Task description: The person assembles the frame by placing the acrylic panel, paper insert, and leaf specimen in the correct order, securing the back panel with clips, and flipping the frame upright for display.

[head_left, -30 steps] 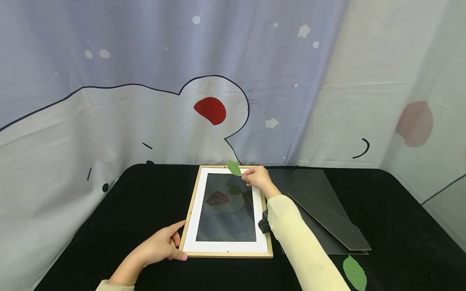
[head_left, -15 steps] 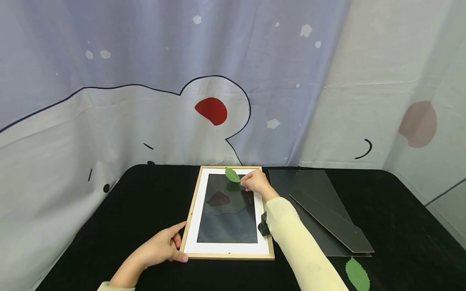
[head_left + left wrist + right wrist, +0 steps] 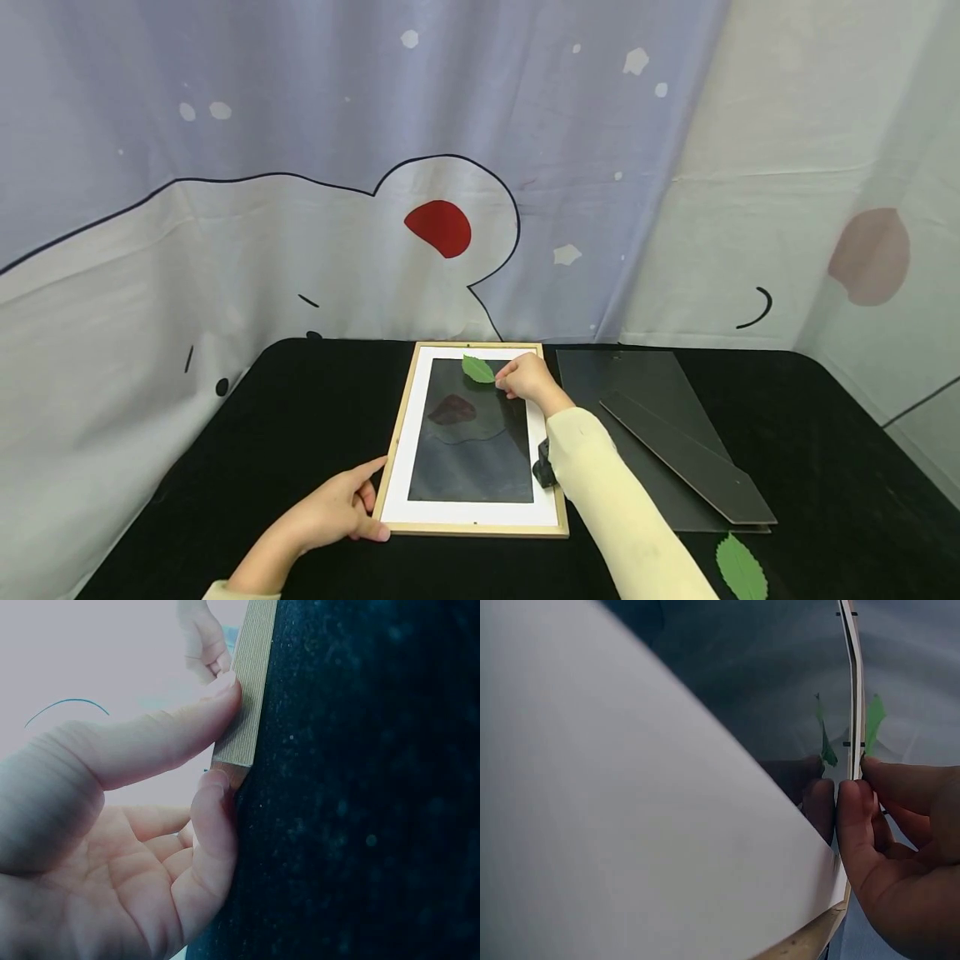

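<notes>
A pointed green leaf hangs over a rectangular pale-wood frame, pinched by its end.

From where I stand, the right hand holds that leaf between thumb and finger above the far part of the dark glossy panel, apart from its reflection in the right wrist view. The left hand grips the frame's near-left corner. I'd judge this the positioning step; the next move seems to call for lowering the leaf flat, then loosening the pinch without dragging it. A second toothed green leaf lies near the flat dark-grey boards.
</notes>
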A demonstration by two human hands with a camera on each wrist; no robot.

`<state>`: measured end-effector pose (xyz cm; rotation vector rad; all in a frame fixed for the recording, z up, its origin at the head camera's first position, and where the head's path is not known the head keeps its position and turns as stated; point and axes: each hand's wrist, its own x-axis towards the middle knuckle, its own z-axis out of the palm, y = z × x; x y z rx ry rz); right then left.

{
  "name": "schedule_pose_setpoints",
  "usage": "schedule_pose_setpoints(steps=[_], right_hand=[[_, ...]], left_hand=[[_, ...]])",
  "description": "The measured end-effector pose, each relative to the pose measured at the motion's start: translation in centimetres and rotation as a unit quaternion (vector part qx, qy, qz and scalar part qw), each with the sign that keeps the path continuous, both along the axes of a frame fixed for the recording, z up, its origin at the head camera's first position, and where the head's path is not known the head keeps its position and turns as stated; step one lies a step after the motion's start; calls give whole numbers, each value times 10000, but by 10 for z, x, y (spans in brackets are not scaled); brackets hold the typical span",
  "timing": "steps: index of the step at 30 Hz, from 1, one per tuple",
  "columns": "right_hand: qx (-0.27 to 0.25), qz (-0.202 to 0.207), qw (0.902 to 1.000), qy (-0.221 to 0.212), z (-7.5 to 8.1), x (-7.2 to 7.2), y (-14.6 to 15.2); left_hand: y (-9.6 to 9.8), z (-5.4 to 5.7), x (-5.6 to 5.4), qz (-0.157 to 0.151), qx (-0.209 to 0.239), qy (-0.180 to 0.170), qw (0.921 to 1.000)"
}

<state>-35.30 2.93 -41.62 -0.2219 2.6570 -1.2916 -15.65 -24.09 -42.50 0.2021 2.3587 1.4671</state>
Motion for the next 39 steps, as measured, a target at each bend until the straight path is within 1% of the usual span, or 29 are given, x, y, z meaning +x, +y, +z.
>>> schedule_pose_setpoints(steps=[9, 19, 30, 34, 36, 39], right_hand=[[60, 0, 10000, -25, -3, 1, 1], [56, -10, 10000, -72, -8, -5, 2], [1, -105, 9997, -201, -5, -4, 5], [-208, -39, 9996, -210, 3, -1, 9], [-385, 27, 9990, -220, 10, 0, 11], [-787, 106, 9964, -309, 24, 0, 13]], left_hand=[[0, 0, 0, -52, -11, 95, 9999], [0, 0, 0, -105, -57, 165, 9998], [1, 1, 0, -101, -3, 80, 9999], [2, 1, 0, -88, -52, 75, 9999], [2, 1, 0, -58, -96, 67, 9999], [1, 1, -1, -15, -126, 37, 9999]])
